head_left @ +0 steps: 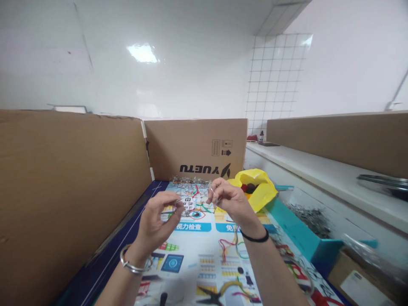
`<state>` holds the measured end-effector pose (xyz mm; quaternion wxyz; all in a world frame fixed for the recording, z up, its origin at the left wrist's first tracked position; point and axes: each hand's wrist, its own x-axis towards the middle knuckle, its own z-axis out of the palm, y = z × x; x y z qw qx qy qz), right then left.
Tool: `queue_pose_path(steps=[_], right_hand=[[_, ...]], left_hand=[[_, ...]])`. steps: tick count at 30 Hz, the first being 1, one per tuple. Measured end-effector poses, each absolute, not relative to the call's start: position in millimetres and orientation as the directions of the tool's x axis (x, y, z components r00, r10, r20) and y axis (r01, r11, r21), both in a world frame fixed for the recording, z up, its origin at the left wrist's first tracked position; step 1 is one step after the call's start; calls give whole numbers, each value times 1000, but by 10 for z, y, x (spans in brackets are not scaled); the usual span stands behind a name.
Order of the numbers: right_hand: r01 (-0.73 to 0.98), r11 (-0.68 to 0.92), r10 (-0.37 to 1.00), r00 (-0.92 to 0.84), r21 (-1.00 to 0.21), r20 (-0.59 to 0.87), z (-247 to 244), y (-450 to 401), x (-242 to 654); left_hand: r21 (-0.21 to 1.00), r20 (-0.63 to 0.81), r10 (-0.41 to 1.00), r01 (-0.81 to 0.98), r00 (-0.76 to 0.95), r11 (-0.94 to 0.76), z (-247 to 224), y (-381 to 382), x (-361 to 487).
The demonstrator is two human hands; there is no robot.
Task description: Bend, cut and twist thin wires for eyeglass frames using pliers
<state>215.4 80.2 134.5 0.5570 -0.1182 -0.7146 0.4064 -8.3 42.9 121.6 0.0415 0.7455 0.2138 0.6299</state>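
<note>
The left hand (159, 214) and the right hand (234, 202) were raised over the far half of the surface (188, 248), facing each other with a gap between them. The left fingers were drawn close, thumb towards index tip, on a thin shiny piece (178, 200). The right fingers were curled in, their tips gathered on a thin curved piece (212, 191). Both pieces were above the surface, roughly midway between its left and right edges; whether they were joined could not be told. A silvery bracelet (132, 265) circled the left wrist, a black band (255, 239) the right.

A printed sheet (191, 278) covered most of the surface, with a dark blue strip (123, 242) along its left edge. A heap of metal bits (194, 180) lay at the far edge, before a cardboard panel (191, 144). Near the far right corner stood an open yellow bag (266, 193) with dark red contents. Along the right edge, a teal box (287, 221) held wiry metal pieces (310, 219). Coloured cords (224, 246) lay beneath the right forearm, and pliers (214, 294) rested by the near edge, their jaws parted.
</note>
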Motion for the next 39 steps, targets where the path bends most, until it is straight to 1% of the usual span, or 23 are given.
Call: queue_pose_path(steps=[3,5,9,11,13,17,20,27,30,34,39], right_hand=[[-307,600,659,-333,-738,674,1321,837,2152],[-304,567,693,-326,-766,642,1319,846,2147],[-303,474,753,-346,-826,559,1339,838,2124],[-321,431,762,-372,-843,531,1334,845,2114],[-332,403,751,-413,-853,515,1299,879,2114],[-340,375,697,-509,-862,505,1176,996,2138],[-335,374,682,-533,-865,501,1124,1049,2145],[-234,485,694,-483,-843,534,1161,1048,2109],[-221,502,686,-486,-836,541,1156,1060,2097],[-143,543,691,-484,-827,537,1158,1062,2090],[-37,609,685,-478,-792,549,1166,1067,2100]], left_hand=[[446,860,487,240,153,-862,1223,413,-89],[546,798,577,195,174,-814,1235,424,-104],[754,649,741,-15,171,-657,1262,500,-152],[812,583,789,-112,194,-572,1262,550,-181],[850,527,820,-160,224,-503,1247,603,-212],[884,462,849,-212,258,-417,1169,711,-278],[884,460,849,-229,261,-408,1109,775,-312],[878,477,852,-135,213,-458,1099,790,-347],[876,477,857,-194,197,-443,1076,806,-366],[863,472,862,-292,183,-411,1037,844,-372],[878,458,866,-252,201,-406,1068,817,-359]])
